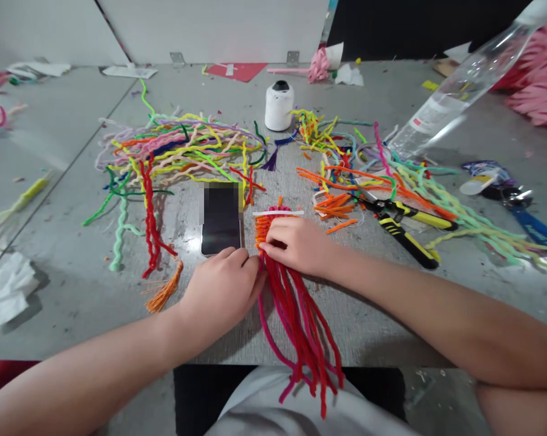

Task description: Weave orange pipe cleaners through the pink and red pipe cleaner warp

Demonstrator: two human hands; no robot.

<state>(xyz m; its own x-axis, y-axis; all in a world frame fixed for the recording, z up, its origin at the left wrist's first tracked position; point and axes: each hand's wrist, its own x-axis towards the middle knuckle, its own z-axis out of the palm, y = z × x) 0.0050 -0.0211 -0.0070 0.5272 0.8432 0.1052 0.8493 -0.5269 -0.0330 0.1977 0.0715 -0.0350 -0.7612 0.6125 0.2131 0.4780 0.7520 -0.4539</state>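
Note:
A woven piece of orange and red pipe cleaners [262,229] lies on the table, with a white strip [278,213] across its top. Long red and magenta strands [296,315] hang from it over the table's front edge. My right hand [296,242] rests on the woven part, its thumb and fingers pinched at the orange rows. My left hand [230,281] is closed at the lower left edge of the weave, fingers curled round a strand there. A phone [220,224] lies just beyond my left hand.
Colourful pipe cleaners [183,145] are heaped at the back left, with more [419,188] at the right. Yellow-black pliers [405,233] lie right of my right hand. A white bottle [279,108] stands behind; a clear plastic bottle [455,91] leans at the right. Crumpled tissue [8,290] is far left.

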